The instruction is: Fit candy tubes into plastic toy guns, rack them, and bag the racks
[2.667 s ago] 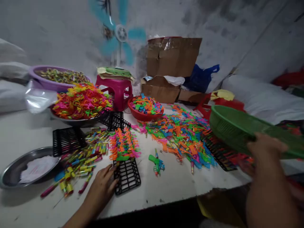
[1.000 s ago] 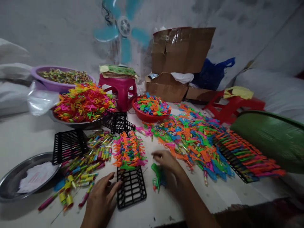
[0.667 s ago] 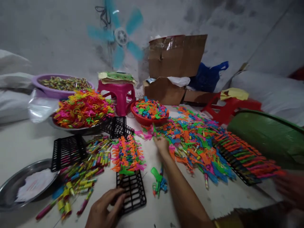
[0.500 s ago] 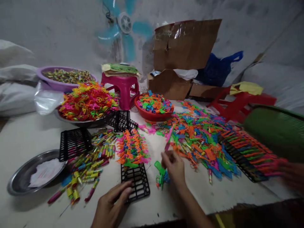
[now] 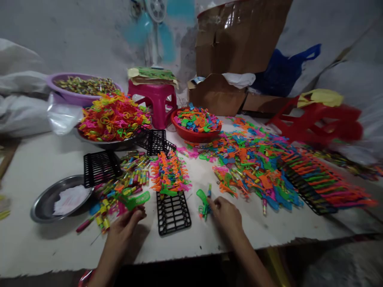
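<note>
My left hand [image 5: 127, 227] is closed on a green plastic toy piece [image 5: 139, 200] with a mesh-like flat end, above the loose tubes at left. My right hand [image 5: 226, 217] pinches a small tube [image 5: 209, 190], its lower part hidden by the fingers. Just left of those fingers lies a green plastic piece [image 5: 203, 201] with small orange and blue parts. Between my hands is a black grid rack [image 5: 173, 217]. Its far part is filled with rows of orange, pink and green plastic pieces [image 5: 170, 173]; the near slots are bare.
Loose yellow and magenta tubes [image 5: 134, 175] lie at left by a steel bowl [image 5: 40, 211] holding paper. Behind are a heaped basin [image 5: 116, 117], black racks [image 5: 156, 141] and a red bowl [image 5: 191, 135]. Colourful pieces [image 5: 254, 167] and a filled rack [image 5: 314, 179] spread at right.
My left hand has left the rack's near edge, moved left and now holds the green piece. The pink piece is gone from my right hand. Another person's hand and a green basket left view at right.
</note>
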Demonstrator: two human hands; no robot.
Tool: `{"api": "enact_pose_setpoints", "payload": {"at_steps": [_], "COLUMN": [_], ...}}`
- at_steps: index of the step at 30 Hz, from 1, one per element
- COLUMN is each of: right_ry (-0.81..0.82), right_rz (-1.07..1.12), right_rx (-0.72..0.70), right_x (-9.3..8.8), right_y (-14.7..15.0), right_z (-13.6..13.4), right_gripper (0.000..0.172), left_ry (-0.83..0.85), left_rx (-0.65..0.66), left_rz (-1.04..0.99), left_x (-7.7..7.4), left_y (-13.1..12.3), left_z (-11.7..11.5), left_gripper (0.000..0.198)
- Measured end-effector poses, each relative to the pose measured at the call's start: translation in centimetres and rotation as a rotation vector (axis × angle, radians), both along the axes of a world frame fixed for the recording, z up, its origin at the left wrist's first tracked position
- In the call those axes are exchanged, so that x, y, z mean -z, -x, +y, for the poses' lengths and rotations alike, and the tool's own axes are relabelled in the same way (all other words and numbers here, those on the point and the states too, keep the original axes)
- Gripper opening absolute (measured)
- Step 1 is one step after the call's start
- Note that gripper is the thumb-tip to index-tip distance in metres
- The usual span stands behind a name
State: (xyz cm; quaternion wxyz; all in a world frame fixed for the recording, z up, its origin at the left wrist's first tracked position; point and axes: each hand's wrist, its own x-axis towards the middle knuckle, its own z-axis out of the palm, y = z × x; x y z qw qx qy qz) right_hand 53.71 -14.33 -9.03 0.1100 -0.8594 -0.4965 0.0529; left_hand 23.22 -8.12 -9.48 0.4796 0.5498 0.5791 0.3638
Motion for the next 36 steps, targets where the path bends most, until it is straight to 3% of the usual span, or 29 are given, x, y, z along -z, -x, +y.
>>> {"api": "enact_pose_setpoints", "payload": {"at_steps": [2, 4, 7, 11, 15, 19, 23, 25, 29, 32, 36], "right_ry": [-0.147, -0.204, -0.113, -0.041, -0.093, -0.384, -0.597, -0.600, -0.616, -0.580, -0.494], "right_rz": [-0.101, -0.165, -0.141, -0.053, 0.252, 0.756, 1.137, 1.125, 0.899, 0.852, 0.789], "right_rx": [-0.145, -0.363, -0.654, -0.789, -0.737, -0.447, -0.236, -0.252, -0.354, -0.403, -0.471], "right_x": [0.7, 1.3, 1.7, 1.1, 0.7, 1.2, 2.0, 2.5, 3.9, 4.6, 4.1], "right_y": [-1.0, -2.1, -3.5, -4.0, -3.9, -2.6, 1.0, 3.2, 5.7, 5.8, 4.9], "right_z": [0.5, 1.4, 2.6, 3.0, 1.7, -0.4, -1.0, -0.2, 2.5, 4.0, 4.5], "right_gripper": [0.023, 0.032, 0.023, 0.020, 0.016, 0.021, 0.023, 0.020, 0.020, 0.017, 0.015], "left_ry": [-0.032, -0.083, -0.247, -0.470, -0.542, -0.565, -0.588, -0.604, -0.655, -0.697, -0.742], "left_rx": [0.039, 0.054, 0.133, 0.261, 0.256, 0.202, 0.193, 0.187, 0.153, 0.152, 0.146], "left_rz": [-0.022, -0.028, 0.008, 0.044, 0.120, 0.171, 0.212, 0.221, 0.249, 0.274, 0.315], "left_x": [-0.4, -0.5, 0.1, 1.6, 2.9, 3.4, 3.2, 3.3, 3.8, 4.3, 4.6], "left_y": [-0.4, -1.1, -2.1, -3.3, -4.2, -4.1, -3.9, -4.0, -4.4, -4.6, -4.7], "left_z": [0.2, 0.5, 1.1, 2.0, 2.1, 2.0, 2.0, 1.8, 1.7, 1.8, 1.8], "left_gripper": [0.035, 0.029, 0.022, 0.019, 0.014, 0.017, 0.019, 0.018, 0.018, 0.017, 0.018]}}
